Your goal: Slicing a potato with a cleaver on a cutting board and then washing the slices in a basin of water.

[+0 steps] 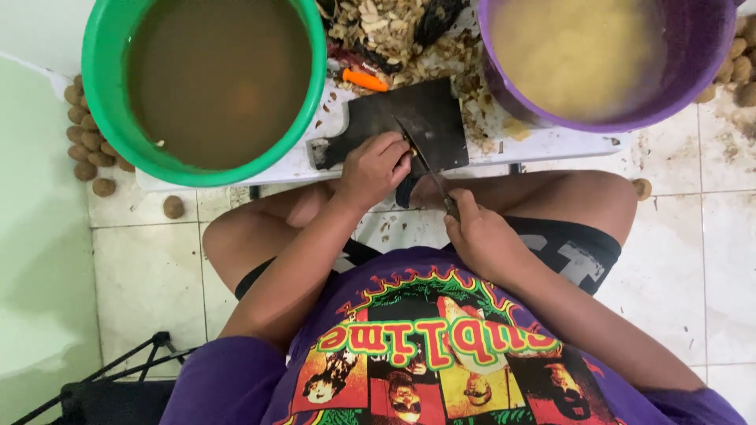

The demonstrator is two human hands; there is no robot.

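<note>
Left hand (376,167) curled, fingertips pinching a small brown tuber (411,151) down on the dark cutting board (425,118). Right hand (479,236) wrapped tight around a knife (421,161), blade laid against that tuber, between green tub (106,94) and purple tub (709,71)

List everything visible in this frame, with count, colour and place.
green tub: one, green, upper left, full of brown water
purple tub: one, purple, upper right, holding pale yellow liquid
cutting board: one, dark, centre, on the white table
knife: one, dark blade, over the board
small piece: one, pale, pinned on the board
peelings: a heap, tan, behind the board
orange tool: one, beside the peelings
round brown tubers: many, on the floor at left and right
left hand: on the piece
right hand: gripping the knife
</note>
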